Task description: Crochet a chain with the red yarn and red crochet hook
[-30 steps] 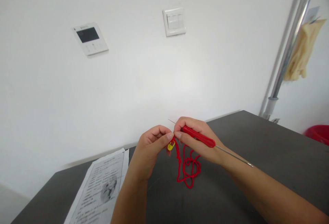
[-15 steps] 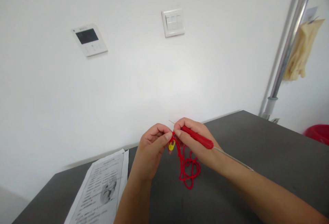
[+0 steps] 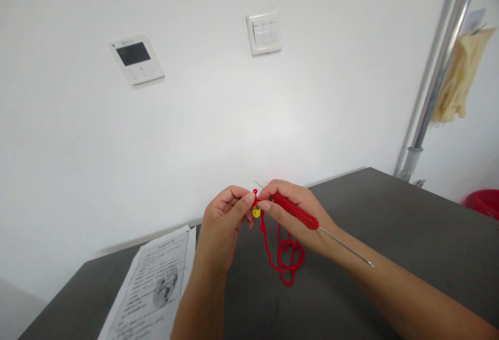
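Observation:
Between thumb and fingers, my left hand [image 3: 224, 220] pinches a small piece of red crochet work [image 3: 255, 201], with a little loop standing up above the fingertips. A yellow stitch marker [image 3: 256, 212] hangs from that piece. My right hand [image 3: 298, 210] is closed around a crochet hook with a red handle [image 3: 298, 211]; one thin metal end points up and left past the fingers, the other extends over the wrist. The right thumb and fingertip are close beside the red work. Red yarn [image 3: 291, 262] trails down and lies in loose loops on the dark table [image 3: 335, 293].
Printed sheets [image 3: 152, 288] lie on the table at the left. Behind stands a white wall with an intercom panel [image 3: 136, 60] and a light switch [image 3: 266, 33]. At the right are a metal pole [image 3: 440, 69], hanging cream gloves [image 3: 462, 77] and a red basin [image 3: 483, 202].
My left hand has shifted slightly left with the crochet work, and a small red loop now shows above its fingertips. The yellow marker has turned. The yarn strand hangs looser.

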A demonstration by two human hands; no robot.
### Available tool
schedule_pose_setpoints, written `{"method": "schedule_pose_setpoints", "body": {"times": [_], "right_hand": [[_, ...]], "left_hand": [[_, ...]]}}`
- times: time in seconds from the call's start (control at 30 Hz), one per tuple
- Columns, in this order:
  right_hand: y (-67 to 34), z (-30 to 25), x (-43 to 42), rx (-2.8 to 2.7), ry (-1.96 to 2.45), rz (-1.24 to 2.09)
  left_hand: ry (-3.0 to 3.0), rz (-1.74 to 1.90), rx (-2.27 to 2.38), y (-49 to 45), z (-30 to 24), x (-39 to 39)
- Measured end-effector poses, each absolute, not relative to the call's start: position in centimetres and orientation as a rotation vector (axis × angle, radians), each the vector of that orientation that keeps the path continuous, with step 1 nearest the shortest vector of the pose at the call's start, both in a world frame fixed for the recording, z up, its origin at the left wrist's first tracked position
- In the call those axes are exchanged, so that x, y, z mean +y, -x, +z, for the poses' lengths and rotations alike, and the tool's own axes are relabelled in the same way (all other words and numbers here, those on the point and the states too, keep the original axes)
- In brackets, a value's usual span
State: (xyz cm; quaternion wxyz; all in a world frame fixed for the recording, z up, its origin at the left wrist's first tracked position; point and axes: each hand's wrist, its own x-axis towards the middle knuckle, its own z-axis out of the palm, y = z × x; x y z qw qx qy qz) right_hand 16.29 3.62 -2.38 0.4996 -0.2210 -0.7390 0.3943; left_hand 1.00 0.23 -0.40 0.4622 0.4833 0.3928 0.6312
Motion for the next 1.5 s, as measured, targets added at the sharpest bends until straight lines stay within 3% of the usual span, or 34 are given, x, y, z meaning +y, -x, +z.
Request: {"method": "schedule_pose_setpoints", "body": {"times": [0.33, 0.7, 1.5], "right_hand": [[-16.61, -2.25, 3.95, -1.765, 0.421, 1.397], [-16.84, -2.12, 4.18, -1.758, 0.623, 1.205], [-16.86, -2.08, 4.07, -1.728, 0.668, 1.202]], "left_hand": [[-1.252, 1.579, 1.030, -0.58, -0.52, 0.20], [-1.217, 1.476, 0.989, -0.59, -0.51, 0.30], [-1.221, 1.466, 0.999, -0.77, -0.30, 0.28]]}}
